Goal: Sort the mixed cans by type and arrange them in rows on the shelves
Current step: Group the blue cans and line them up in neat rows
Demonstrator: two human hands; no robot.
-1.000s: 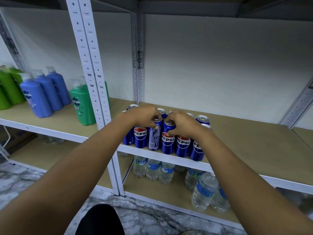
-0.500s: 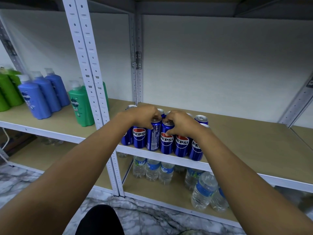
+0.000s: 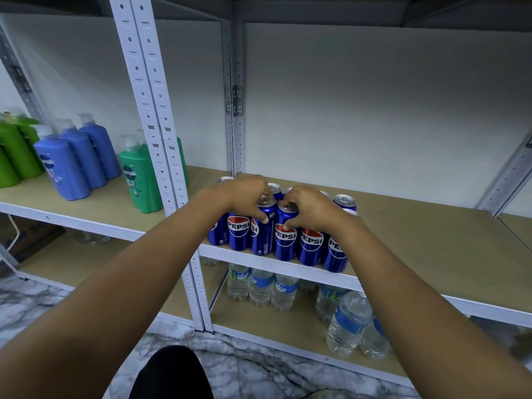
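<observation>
Several blue Pepsi cans stand in rows at the front left of the wooden shelf board (image 3: 417,243). My left hand (image 3: 247,197) grips the top of one front-row can (image 3: 262,236), whose logo is turned partly to the left. My right hand (image 3: 309,208) grips the top of the can next to it (image 3: 285,240), logo facing front. More cans stand either side, such as one at the right end (image 3: 335,253) and one behind (image 3: 344,201). The hands hide most of the back row.
White slotted uprights (image 3: 161,145) divide the shelving. Blue (image 3: 62,165) and green shampoo bottles (image 3: 139,180) stand on the left shelf. Water bottles (image 3: 260,286) fill the shelf below, one (image 3: 349,323) near its front edge. Marble floor lies underneath.
The can under my left hand has turned, its logo now showing at its left edge. Both hands stay on the same two cans.
</observation>
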